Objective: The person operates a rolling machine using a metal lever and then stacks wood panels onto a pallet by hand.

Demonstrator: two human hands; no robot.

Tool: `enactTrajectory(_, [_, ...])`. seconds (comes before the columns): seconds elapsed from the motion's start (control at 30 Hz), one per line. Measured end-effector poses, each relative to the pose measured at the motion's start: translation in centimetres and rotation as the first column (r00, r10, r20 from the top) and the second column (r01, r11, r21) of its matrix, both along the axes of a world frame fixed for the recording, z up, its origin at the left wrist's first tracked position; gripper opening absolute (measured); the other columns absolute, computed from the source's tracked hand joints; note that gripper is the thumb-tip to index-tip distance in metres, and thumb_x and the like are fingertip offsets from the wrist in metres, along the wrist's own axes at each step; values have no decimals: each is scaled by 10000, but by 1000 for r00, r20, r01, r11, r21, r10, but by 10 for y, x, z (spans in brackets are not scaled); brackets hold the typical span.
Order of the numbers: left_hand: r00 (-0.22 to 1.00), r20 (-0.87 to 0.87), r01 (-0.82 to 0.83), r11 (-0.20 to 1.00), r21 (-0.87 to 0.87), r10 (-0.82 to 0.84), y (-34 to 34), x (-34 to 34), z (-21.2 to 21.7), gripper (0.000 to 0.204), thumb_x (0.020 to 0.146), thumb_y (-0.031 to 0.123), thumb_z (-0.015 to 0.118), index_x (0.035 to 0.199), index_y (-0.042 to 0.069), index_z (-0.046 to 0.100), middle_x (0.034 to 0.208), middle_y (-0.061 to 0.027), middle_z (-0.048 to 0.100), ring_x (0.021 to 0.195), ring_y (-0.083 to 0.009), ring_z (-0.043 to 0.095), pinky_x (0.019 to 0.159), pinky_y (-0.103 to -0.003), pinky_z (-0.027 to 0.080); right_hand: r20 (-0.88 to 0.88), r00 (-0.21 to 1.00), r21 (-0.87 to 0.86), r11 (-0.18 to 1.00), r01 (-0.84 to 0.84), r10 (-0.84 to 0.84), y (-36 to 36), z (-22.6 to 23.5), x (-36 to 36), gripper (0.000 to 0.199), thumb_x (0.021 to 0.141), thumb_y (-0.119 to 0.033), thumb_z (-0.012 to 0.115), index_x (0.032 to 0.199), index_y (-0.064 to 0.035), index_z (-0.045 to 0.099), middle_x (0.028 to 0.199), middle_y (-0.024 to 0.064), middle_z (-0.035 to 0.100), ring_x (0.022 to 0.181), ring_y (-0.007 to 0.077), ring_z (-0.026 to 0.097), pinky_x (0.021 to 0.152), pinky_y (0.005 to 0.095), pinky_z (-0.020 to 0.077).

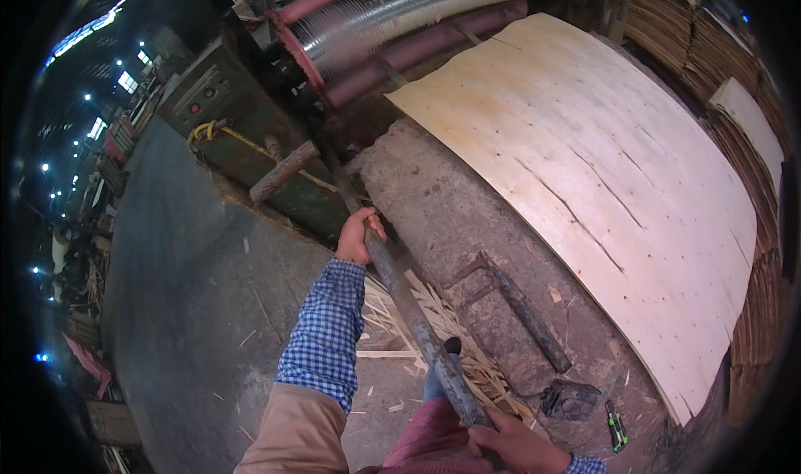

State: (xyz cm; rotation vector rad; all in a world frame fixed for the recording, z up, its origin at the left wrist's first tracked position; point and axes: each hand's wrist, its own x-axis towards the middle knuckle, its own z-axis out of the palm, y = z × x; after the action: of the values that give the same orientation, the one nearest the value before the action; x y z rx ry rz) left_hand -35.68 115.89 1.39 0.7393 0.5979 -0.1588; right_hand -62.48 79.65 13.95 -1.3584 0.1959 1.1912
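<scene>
My left hand point(361, 237) is wrapped round a long, worn metal pole point(421, 328), partway along it. At the near end of the pole, my right hand point(519, 446) is closed on it near the lower edge of the view. The pole slants away up and to the left, and its far end runs in beside a machine with large rollers point(375, 25). To the right of the pole lies a wide, pale sheet of wood veneer point(576, 153) with several long cracks. The sheet's far end meets the rollers.
A dark green machine housing point(242, 132) with buttons and a yellow rope point(203, 133) stands ahead. On the concrete ledge point(434, 182) lie a forked metal tool point(526, 315), a dark block point(571, 400) and a green-black cutter point(616, 426). Wood strips point(467, 357) litter my feet; veneer stacks point(755, 307) stand right.
</scene>
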Motion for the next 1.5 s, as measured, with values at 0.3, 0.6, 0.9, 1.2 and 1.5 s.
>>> enactTrajectory(0.3, [998,-68,29,989,144,-19,-22,-37,7,213,909,173,546,722,134,451,602,20,461,516,-108,468,478,-285,441,-193,950,154,948,277,-246,-11,21,-37,248,940,-233,556,1132,-82,510,681,-19,498,474,69,442,427,199,341])
enactTrajectory(0.6, [989,-101,-93,983,160,110,-103,-96,37,194,921,196,590,785,94,496,639,-14,502,530,-135,500,480,-313,463,-341,923,156,958,240,-176,-86,53,-68,281,913,-213,561,1141,-57,511,664,-14,490,463,69,417,410,199,313])
enactTrajectory(0.9, [996,-85,-21,980,200,39,-75,-68,21,164,925,185,580,819,97,492,646,-3,506,522,-126,494,473,-307,462,-390,877,132,926,354,-280,-65,29,-63,226,931,-216,550,1076,-45,524,654,-9,490,463,77,419,387,205,303])
enactTrajectory(1.2, [996,-85,-22,995,94,30,-25,-38,6,108,914,165,542,827,132,488,652,45,478,529,-77,469,482,-275,428,-326,910,172,930,324,-256,-10,22,-48,214,957,-229,522,1083,-56,511,679,25,514,470,94,448,392,211,330])
enactTrajectory(1.5, [997,74,-6,919,-394,38,-36,-63,27,127,915,184,565,887,70,519,715,7,541,606,-107,546,516,-303,483,-500,809,292,819,493,-308,-20,47,-74,338,848,-151,619,1141,-25,506,698,32,531,448,115,468,416,239,369])
